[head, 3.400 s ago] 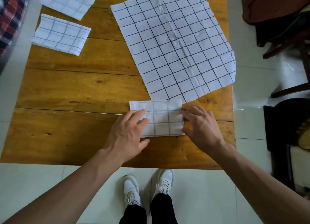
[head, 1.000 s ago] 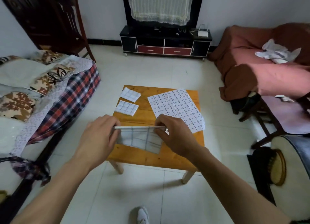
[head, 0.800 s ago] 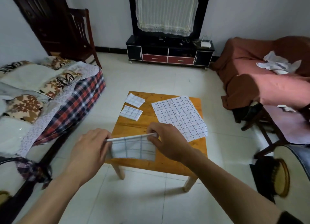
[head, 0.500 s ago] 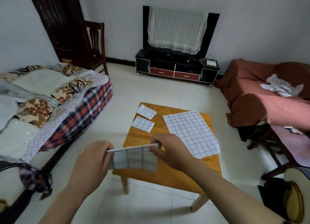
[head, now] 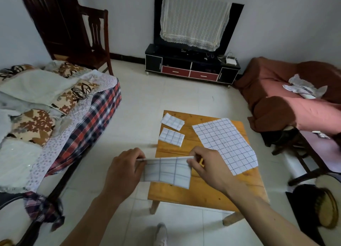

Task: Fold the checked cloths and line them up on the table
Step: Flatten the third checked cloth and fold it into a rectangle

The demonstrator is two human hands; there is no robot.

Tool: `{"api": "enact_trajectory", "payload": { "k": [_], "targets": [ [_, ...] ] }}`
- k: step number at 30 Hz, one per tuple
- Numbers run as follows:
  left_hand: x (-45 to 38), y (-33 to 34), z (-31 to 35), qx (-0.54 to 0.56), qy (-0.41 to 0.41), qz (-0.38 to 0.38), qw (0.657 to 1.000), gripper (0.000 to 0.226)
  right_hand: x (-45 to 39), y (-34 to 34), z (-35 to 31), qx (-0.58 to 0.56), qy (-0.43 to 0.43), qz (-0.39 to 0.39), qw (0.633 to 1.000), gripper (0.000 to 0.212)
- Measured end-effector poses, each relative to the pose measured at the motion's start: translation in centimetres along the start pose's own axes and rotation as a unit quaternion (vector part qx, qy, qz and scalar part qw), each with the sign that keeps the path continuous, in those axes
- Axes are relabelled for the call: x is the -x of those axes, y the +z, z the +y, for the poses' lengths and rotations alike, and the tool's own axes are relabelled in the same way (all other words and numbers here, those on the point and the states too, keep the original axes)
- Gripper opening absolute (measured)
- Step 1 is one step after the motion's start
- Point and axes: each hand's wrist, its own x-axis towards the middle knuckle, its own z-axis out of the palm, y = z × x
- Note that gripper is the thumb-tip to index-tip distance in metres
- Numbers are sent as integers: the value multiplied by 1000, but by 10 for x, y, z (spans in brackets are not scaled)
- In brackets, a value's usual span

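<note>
– What's that in my hands?
– Thin matt folded cloth [head: 167, 173], white, dark-checked.
– And my table [head: 203, 192]?
– Orange wood, faintly glossy, grain showing. The floor [head: 156, 98]: pale smooth tile.

The left hand [head: 124, 172] and right hand [head: 209, 167] pinched the top corners of a folded checked cloth [head: 167, 173], which hung above the near edge of the wooden tabletop [head: 203, 192]. Two folded cloths [head: 172, 136] lay at the far left, beside an unfolded checked cloth [head: 226, 144].
</note>
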Motion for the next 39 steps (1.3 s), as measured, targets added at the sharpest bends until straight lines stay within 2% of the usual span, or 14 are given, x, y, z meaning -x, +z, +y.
{"api": "enact_trajectory", "payload": {
  "k": [11,18,23,27,33,39],
  "targets": [
    [-116,32,-43,-62,-42,-74,994,22,-109,43,57,-97,78,36,992,18],
    [-187,65,-58,-39,-53,-151,986,23,-141,53,95,-171,150,82,970,25],
    [-220,120,-73,-22,-60,-207,976,24,-146,74,131,-149,261,108,948,18],
    [-246,173,-104,-2,-70,-255,965,23,-159,105,164,-156,356,121,913,16],
    [-278,257,-171,35,-121,-292,948,21,-182,182,212,-154,473,60,865,9],
    [-293,338,-238,36,-178,-296,938,11,-211,259,261,-125,531,53,837,6]
  ]
}}
